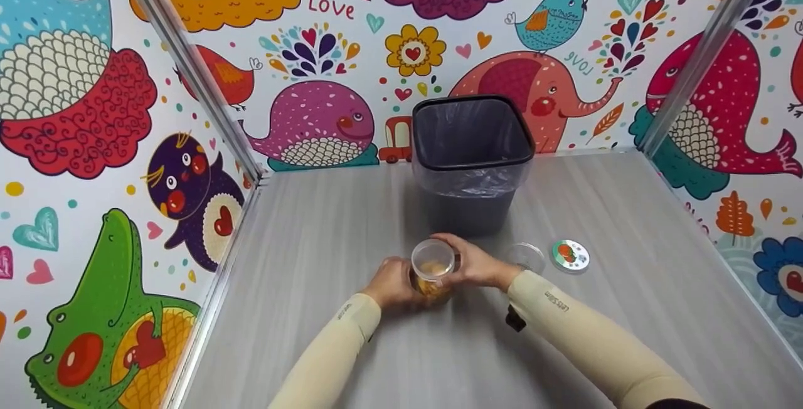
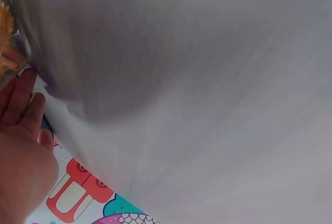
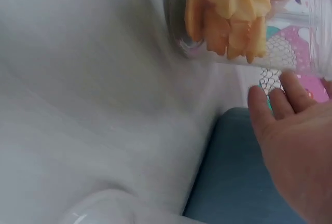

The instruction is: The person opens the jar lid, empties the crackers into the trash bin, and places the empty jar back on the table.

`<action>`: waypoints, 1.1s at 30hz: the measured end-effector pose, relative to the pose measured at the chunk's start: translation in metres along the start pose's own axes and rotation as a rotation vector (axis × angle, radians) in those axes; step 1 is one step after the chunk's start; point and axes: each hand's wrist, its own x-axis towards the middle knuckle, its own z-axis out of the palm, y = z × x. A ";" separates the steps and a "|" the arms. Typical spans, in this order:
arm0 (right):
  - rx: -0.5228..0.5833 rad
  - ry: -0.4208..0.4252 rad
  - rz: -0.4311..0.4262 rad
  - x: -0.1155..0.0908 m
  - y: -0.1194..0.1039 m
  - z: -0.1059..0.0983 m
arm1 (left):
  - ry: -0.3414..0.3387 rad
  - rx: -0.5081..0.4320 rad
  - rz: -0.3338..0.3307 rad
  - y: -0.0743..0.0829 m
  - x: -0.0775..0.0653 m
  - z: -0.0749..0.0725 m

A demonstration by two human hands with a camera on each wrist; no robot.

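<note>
A clear plastic jar (image 1: 433,257) stands uncovered between my two hands in the head view, with golden piped cookies (image 3: 236,11) in its lower part. On its left side my left hand (image 1: 394,283) holds the jar; the left wrist view catches only fingers (image 2: 22,97) at its edge. My right hand (image 1: 475,263) grips the jar from the right near its rim, fingers on the far side. A clear round lid (image 1: 526,256) lies right of the jar, partly behind the right wrist. Beside it is a round disc (image 1: 571,256) with a printed orange picture.
Behind the jar, a dark bin (image 1: 467,205) with a clear liner stands close to the back wall. Cartoon-printed panels with metal corner posts (image 1: 191,76) enclose the grey wood-grain table (image 1: 301,233) at the back and sides.
</note>
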 end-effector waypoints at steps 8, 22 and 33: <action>-0.108 0.177 -0.041 -0.006 0.001 0.017 | 0.010 0.033 0.022 -0.003 0.002 0.001; 0.004 -0.017 0.010 -0.001 -0.005 0.001 | 0.034 -0.010 0.078 -0.001 -0.002 0.004; -0.089 0.194 -0.015 -0.007 -0.002 0.020 | 0.022 0.023 0.058 -0.004 0.001 0.002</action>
